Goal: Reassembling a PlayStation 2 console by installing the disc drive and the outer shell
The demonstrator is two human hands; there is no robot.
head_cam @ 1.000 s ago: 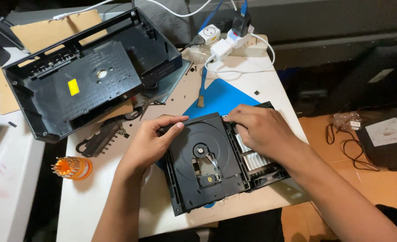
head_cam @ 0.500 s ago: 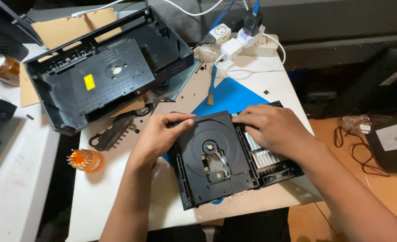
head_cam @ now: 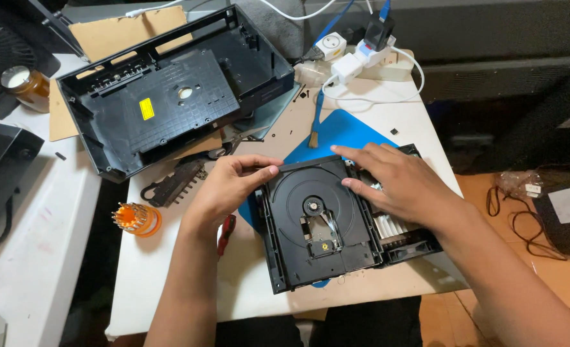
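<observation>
Left hand point(head_cam: 233, 186) pinches the drive's point(head_cam: 320, 222) left corner; right hand point(head_cam: 404, 186) lies flat, released, on its right edge. Uneven lifting could strain hidden cables beneath.

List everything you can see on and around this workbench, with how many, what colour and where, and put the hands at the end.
disc drive assembly: one, black, front centre of the table, on the blue mat
blue mat: one, blue, under and behind the drive
table: one, white, centre
empty case shell: one, black with a yellow sticker, back left
cardboard sheet: one, brown, under the shell
brush: one, blue handle, on the mat's back edge
power strip with plugs: one, white, back centre
bit holder: one, orange, left of the left hand
jar: one, amber, far left
bracket: one, black, beside the shell
left hand: pinching the drive's back left corner
right hand: flat on the drive's right side
</observation>
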